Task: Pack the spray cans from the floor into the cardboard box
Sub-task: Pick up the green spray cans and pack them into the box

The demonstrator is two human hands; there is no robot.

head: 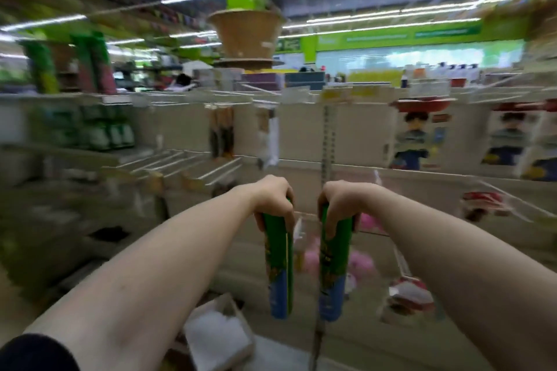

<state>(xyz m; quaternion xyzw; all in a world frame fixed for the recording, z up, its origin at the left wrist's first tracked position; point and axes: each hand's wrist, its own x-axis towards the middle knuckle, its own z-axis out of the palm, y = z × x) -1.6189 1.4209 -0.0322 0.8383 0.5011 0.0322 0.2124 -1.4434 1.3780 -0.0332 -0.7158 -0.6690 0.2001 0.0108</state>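
Left hand and right hand each have their fingers wrapped round the cap end of a green spray can. The left can and right can hang upright side by side in the lower middle of the frame, close but not touching afaict. What looks like the open cardboard box sits bottom centre, just below and left of them, pretty blurry tbh, so I'd look down first, then lower them base-first one at a time so they don't clank.
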